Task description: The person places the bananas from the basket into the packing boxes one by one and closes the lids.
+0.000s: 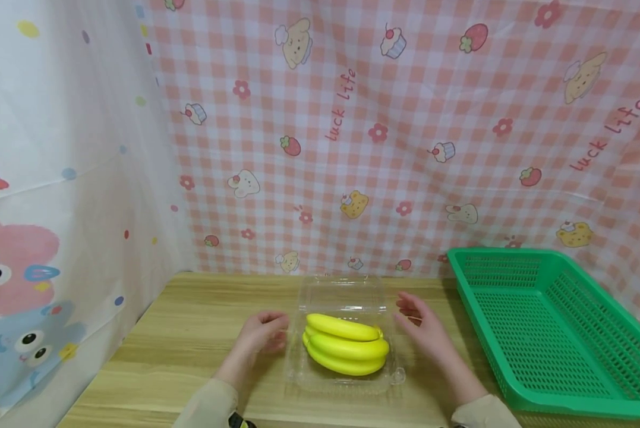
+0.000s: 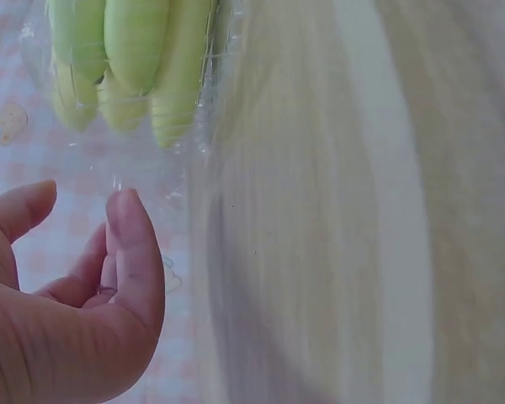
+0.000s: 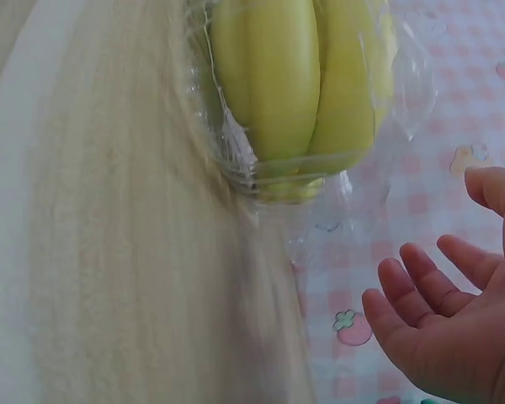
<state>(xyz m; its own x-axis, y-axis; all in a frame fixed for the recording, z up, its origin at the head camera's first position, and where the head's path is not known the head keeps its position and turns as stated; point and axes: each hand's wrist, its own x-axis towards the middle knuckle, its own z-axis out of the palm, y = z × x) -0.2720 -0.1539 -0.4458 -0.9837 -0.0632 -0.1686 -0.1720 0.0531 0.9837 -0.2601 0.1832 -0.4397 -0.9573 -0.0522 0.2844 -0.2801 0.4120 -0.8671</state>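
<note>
A bunch of yellow bananas (image 1: 346,346) lies in a clear plastic clamshell box (image 1: 341,383) on the table, its see-through lid (image 1: 342,292) tipped back toward the curtain. Just left of the box is my left hand (image 1: 263,333), fingers loosely bent and holding nothing. On the other side my right hand (image 1: 421,321) hovers beside the box, fingers spread and relaxed. Both wrist views show a gap between the fingers and the box: the left hand (image 2: 84,303) below the banana tips, the right hand (image 3: 454,311) off to one side.
A green plastic basket (image 1: 480,321) with a slotted floor stands at the right of the wooden table (image 1: 191,333). A pink checked curtain (image 1: 320,178) hangs behind the table, and a white printed cloth (image 1: 100,178) hangs at the left.
</note>
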